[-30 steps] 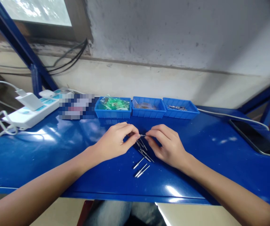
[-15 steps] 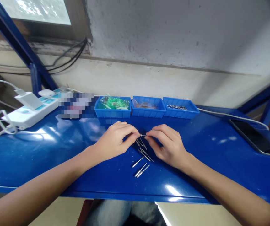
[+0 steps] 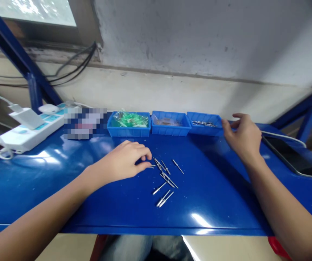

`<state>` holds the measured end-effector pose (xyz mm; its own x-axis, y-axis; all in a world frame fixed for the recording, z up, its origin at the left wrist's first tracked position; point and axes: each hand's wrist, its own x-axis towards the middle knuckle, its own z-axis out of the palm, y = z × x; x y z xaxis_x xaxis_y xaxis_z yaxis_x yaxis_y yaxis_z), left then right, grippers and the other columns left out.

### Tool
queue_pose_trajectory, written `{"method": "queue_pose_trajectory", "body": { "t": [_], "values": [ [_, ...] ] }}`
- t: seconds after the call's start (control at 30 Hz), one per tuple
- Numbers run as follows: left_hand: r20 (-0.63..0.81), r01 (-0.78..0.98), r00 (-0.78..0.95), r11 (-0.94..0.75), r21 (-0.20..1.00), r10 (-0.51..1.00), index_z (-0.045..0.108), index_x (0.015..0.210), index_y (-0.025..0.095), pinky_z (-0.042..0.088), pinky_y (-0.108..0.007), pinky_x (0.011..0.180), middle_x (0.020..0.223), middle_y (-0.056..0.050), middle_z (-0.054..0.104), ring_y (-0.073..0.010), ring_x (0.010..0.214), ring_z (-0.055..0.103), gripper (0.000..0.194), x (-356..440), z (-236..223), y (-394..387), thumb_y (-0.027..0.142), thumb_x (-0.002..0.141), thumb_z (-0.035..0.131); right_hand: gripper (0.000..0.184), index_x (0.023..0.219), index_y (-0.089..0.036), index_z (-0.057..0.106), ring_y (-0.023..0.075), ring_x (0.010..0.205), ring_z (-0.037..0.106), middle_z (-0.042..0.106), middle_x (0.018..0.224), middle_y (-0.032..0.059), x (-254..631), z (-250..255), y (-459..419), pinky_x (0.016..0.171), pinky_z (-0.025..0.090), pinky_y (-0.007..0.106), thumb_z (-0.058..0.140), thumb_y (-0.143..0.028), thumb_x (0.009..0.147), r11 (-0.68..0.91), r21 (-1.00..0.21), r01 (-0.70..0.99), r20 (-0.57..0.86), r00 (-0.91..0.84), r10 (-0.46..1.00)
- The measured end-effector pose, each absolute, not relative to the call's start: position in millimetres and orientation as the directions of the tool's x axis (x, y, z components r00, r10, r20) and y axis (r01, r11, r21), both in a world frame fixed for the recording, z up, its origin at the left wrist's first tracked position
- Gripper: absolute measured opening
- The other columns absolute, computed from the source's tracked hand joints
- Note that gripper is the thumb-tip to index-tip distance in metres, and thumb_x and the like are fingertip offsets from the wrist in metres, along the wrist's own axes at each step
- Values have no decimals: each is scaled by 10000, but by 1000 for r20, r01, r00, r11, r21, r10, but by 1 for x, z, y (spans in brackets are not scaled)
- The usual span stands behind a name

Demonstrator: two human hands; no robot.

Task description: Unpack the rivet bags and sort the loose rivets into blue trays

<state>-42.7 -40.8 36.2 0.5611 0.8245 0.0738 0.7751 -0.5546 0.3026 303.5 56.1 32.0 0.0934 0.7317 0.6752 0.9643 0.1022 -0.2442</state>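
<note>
Several silver blind rivets [image 3: 160,188] lie in a loose group on the blue tabletop. One separate rivet [image 3: 178,166] rests to the right of the group. My left hand [image 3: 128,159] hovers at the group's left edge, thumb and fingers apart. Right by its thumb tip is the end of a rivet [image 3: 152,166], partly hidden. My right hand [image 3: 243,134] is up at the right corner of the rightmost blue bin [image 3: 207,131], its thumb and fingers apart and nothing seen between them. Thin metal pieces [image 3: 203,124] lie in that bin.
Left of it stand a blue bin [image 3: 171,131] with clear plastic bags and a blue bin [image 3: 128,132] with green bagged parts. A white power strip [image 3: 28,136] with cables is at the left. A black phone [image 3: 292,156] lies at the right.
Both hands were together around a rivet. Now they are apart: the right has moved right and away to the bin, the left slightly left. A separate rivet now shows on the table.
</note>
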Motion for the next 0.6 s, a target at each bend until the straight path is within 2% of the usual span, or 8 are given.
{"method": "queue_pose_trajectory", "body": {
  "t": [0.17, 0.33, 0.47, 0.6],
  "values": [
    [-34, 783, 583, -551, 290, 812, 573, 930, 235, 351, -300, 751, 929, -2, 606, -197, 869, 545, 194, -55, 39, -46, 386, 811, 598, 401, 1089, -183, 557, 198, 626, 546, 644, 752, 41, 276, 29, 42, 618, 393, 326, 500, -483, 829, 242, -263, 934, 629, -24, 777],
    [-80, 771, 604, -556, 310, 793, 568, 838, 218, 347, -290, 724, 878, 1, 588, -179, 835, 524, 91, -63, 43, -47, 290, 870, 522, 362, 1085, -179, 569, 201, 693, 579, 640, 762, 45, 249, 23, 30, 630, 435, 311, 497, -445, 850, 425, -239, 873, 598, -213, 773],
    [-46, 740, 638, -596, 312, 769, 581, 791, 204, 349, -309, 759, 852, -1, 585, -178, 842, 518, 127, -49, 38, -50, 243, 880, 499, 309, 1053, -173, 579, 208, 744, 583, 626, 769, 49, 230, 16, 18, 619, 451, 302, 504, -403, 861, 538, -220, 814, 569, -341, 749],
    [8, 701, 656, -613, 365, 755, 586, 785, 203, 361, -311, 789, 826, 7, 595, -171, 843, 533, 120, -37, 34, -53, 240, 871, 512, 288, 1067, -163, 574, 197, 757, 567, 611, 777, 52, 213, 11, 3, 685, 470, 328, 509, -365, 872, 686, -208, 698, 526, -511, 680]
  ]
}}
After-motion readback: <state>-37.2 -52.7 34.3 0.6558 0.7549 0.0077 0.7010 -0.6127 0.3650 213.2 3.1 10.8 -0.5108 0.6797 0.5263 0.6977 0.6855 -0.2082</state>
